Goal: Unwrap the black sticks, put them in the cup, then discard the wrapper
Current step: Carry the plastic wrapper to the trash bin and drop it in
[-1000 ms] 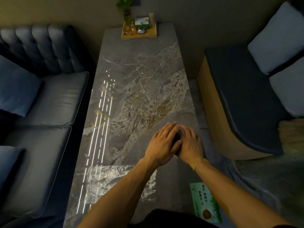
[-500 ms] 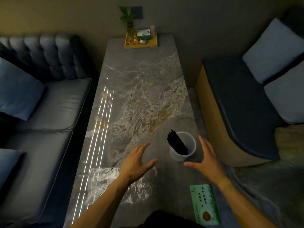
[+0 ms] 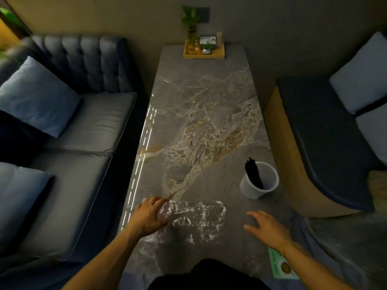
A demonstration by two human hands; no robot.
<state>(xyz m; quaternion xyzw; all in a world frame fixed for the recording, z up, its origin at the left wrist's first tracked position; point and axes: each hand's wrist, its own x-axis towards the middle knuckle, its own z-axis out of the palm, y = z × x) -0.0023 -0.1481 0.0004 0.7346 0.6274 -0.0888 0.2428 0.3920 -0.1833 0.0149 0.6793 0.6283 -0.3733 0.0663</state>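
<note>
A bundle of black sticks (image 3: 253,173) leans inside a white cup (image 3: 270,185) standing near the right edge of the marble table. A crinkled clear wrapper (image 3: 196,219) lies flat on the table's near part. My left hand (image 3: 149,215) rests on the wrapper's left end, its fingers curled around a bunched bit of it. My right hand (image 3: 269,229) hovers with fingers spread to the right of the wrapper, below the cup, holding nothing.
A long grey marble table (image 3: 201,114) runs away from me. A wooden tray (image 3: 204,51) with a plant and small items sits at its far end. A grey sofa (image 3: 69,143) is on the left, a bench with cushions (image 3: 335,130) on the right. A green card (image 3: 281,265) lies by my right wrist.
Both hands left the cup, which now shows the sticks inside. My left hand moved down-left onto the wrapper and took hold of its end. My right hand drew back toward me.
</note>
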